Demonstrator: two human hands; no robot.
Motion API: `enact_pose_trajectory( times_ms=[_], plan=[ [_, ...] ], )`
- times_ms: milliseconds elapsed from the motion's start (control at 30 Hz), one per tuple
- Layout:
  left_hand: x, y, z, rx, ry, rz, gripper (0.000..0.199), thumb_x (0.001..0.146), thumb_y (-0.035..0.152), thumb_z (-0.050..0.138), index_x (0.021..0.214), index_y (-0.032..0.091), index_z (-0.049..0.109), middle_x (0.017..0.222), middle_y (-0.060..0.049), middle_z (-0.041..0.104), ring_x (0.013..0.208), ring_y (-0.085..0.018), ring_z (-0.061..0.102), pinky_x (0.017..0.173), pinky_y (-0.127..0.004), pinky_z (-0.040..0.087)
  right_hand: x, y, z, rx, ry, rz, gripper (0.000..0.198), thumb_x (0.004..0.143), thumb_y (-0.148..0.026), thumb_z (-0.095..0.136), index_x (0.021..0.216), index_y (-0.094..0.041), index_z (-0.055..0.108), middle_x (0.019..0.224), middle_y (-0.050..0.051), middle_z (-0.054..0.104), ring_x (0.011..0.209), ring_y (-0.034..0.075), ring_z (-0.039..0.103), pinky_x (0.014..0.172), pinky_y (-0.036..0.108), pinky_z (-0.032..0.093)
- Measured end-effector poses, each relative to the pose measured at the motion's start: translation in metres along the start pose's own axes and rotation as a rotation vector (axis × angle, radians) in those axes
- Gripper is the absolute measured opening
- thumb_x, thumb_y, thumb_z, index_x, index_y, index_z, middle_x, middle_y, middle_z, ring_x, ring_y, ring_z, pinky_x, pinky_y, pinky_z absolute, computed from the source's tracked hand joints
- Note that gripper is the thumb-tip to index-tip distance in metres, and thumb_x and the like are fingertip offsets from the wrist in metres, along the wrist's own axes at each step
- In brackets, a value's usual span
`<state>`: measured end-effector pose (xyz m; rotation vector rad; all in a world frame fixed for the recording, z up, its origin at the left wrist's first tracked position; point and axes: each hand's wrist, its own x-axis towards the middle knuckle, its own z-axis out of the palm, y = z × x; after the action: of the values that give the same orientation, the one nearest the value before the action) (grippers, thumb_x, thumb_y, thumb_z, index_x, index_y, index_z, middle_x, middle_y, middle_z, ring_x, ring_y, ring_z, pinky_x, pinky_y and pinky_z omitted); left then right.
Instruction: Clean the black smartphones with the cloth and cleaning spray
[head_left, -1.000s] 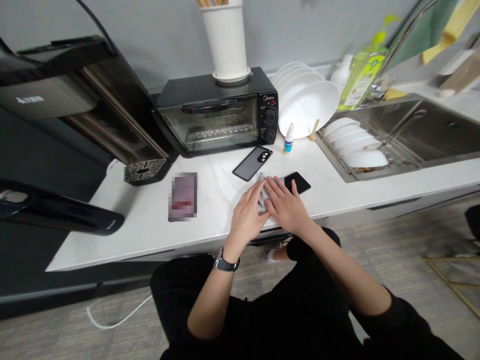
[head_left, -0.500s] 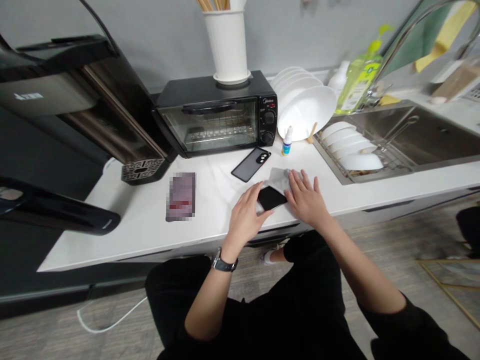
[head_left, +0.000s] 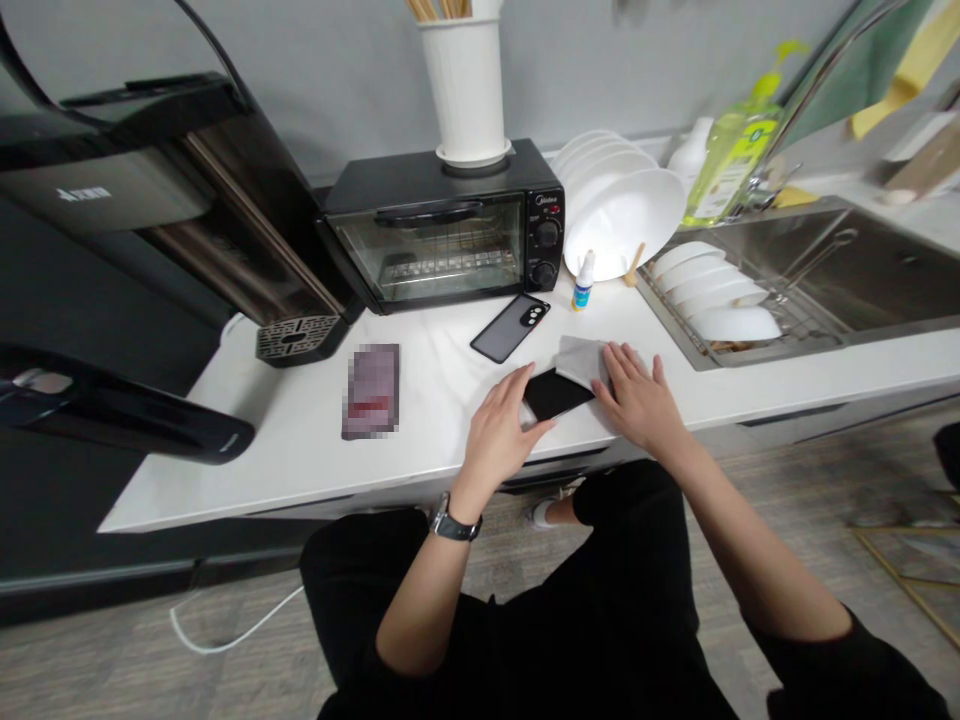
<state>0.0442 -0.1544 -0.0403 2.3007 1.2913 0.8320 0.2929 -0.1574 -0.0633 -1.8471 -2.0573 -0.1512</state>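
Observation:
A smartphone (head_left: 553,396) with a black screen lies flat on the white counter near its front edge. My left hand (head_left: 499,425) curves around the phone's left end, thumb along the near edge and fingers at the far side. My right hand (head_left: 637,395) presses a light grey cloth (head_left: 581,362) with its fingers, at the phone's right end. The cloth covers part of that end. Behind the phone lie a phone case (head_left: 511,328) with a black rim and a small spray bottle (head_left: 583,282) with a blue and yellow label.
A blurred-out purple item (head_left: 373,390) lies to the left. A toaster oven (head_left: 450,240) stands at the back, with a white utensil holder (head_left: 469,90) on top. A water dispenser (head_left: 195,220) is on the left. White plates (head_left: 622,220) and the sink (head_left: 885,255) are on the right.
My right hand and the cloth have slid a little to the right, so more of the black screen shows. My left hand stays at the phone. The camera view has shifted slightly.

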Motion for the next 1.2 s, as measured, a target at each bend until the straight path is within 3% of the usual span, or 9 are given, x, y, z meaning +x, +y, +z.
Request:
enact_pose_trajectory(
  times_ms=[133,300,500,667,833,933,1033,1200],
  plan=[
    [0.0,0.0,0.0,0.005,0.003,0.007,0.084,0.089,0.029,0.079,0.159,0.026,0.034,0.16,-0.009,0.05,0.146,-0.026,0.05,0.125,-0.043,0.04,0.002,-0.005,0.0,0.035,0.001,-0.059,0.063,0.107,-0.037,0.031,0.163,-0.007,0.032,0.169,0.02,0.033,0.158,0.034,0.03,0.126,0.063,0.027],
    [0.002,0.0,0.001,0.012,0.014,0.007,0.08,0.09,0.03,0.077,0.159,0.028,0.036,0.159,-0.008,0.051,0.146,-0.026,0.05,0.125,-0.044,0.041,0.001,-0.041,0.002,0.108,-0.085,-0.191,0.061,0.109,-0.037,0.03,0.163,-0.008,0.034,0.17,0.018,0.032,0.159,0.033,0.029,0.127,0.06,0.028],
    [0.002,0.0,0.0,-0.017,0.004,0.015,0.076,0.09,0.011,0.066,0.159,0.026,0.036,0.161,-0.008,0.049,0.148,-0.023,0.049,0.126,-0.042,0.039,-0.003,-0.072,0.0,0.217,-0.168,-0.417,0.059,0.111,-0.036,0.024,0.164,-0.012,0.031,0.17,0.012,0.034,0.16,0.023,0.028,0.131,0.049,0.027],
    [0.003,0.0,0.0,-0.006,0.007,0.007,0.079,0.09,0.028,0.077,0.158,0.026,0.036,0.16,-0.008,0.05,0.148,-0.024,0.048,0.126,-0.042,0.04,0.012,-0.038,0.005,0.183,-0.132,-0.265,0.064,0.111,-0.046,0.025,0.165,-0.013,0.03,0.17,0.013,0.034,0.158,0.027,0.033,0.128,0.051,0.031],
    [0.003,0.0,0.0,-0.014,0.007,0.01,0.082,0.089,0.028,0.078,0.159,0.029,0.035,0.161,-0.007,0.049,0.148,-0.024,0.048,0.126,-0.042,0.039,0.029,-0.008,0.012,0.097,-0.11,-0.108,0.067,0.11,-0.046,0.026,0.163,-0.006,0.032,0.168,0.019,0.036,0.157,0.033,0.033,0.126,0.057,0.031],
    [0.003,0.0,0.0,-0.025,0.01,0.006,0.081,0.09,0.028,0.078,0.159,0.029,0.035,0.161,-0.007,0.049,0.148,-0.025,0.048,0.126,-0.044,0.04,0.025,-0.017,0.012,0.074,-0.087,-0.092,0.066,0.11,-0.043,0.027,0.164,-0.006,0.03,0.168,0.02,0.035,0.158,0.034,0.032,0.126,0.061,0.027],
    [0.002,0.0,0.001,-0.031,0.013,0.004,0.08,0.09,0.027,0.076,0.159,0.029,0.035,0.161,-0.008,0.049,0.149,-0.025,0.047,0.126,-0.044,0.04,0.012,-0.043,0.01,0.104,-0.099,-0.162,0.064,0.11,-0.04,0.028,0.165,-0.008,0.03,0.169,0.018,0.033,0.159,0.032,0.029,0.128,0.057,0.027],
    [0.0,-0.003,0.002,-0.033,0.023,0.027,0.078,0.087,0.006,0.062,0.159,0.025,0.036,0.161,-0.009,0.049,0.148,-0.023,0.047,0.127,-0.043,0.038,-0.01,-0.083,0.002,0.245,-0.172,-0.314,0.058,0.111,-0.035,0.022,0.164,-0.014,0.034,0.17,0.011,0.034,0.16,0.021,0.028,0.13,0.048,0.027]
  ],
)
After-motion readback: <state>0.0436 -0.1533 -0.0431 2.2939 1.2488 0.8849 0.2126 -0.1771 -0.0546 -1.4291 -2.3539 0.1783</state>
